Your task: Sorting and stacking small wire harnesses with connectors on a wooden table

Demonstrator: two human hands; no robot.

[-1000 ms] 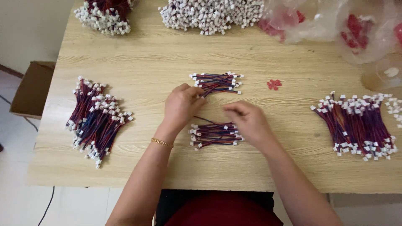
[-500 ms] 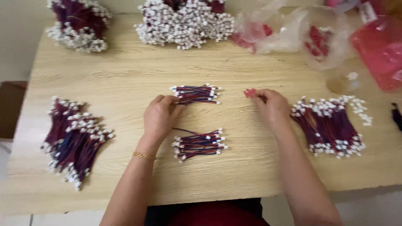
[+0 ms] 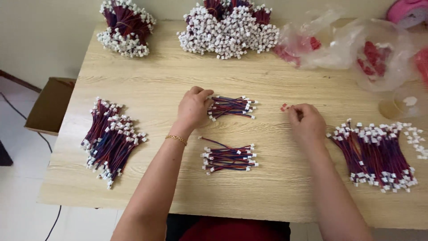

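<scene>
Bundles of wire leads lie sorted; left hand grips one small bundle; right hand pinches a red tie. Second small bundle waits untied; big pile remains.

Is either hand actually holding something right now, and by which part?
The left hand rests on the left end of the upper wire bundle. The right hand pinches a small red piece at its fingertips.

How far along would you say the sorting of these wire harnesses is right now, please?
Done, it seems: a small wire bundle lies finished near the table edge. In hand: the left hand holds a second bundle; the right hand pinches a small red piece. Left: loose piles at left and right.
</scene>
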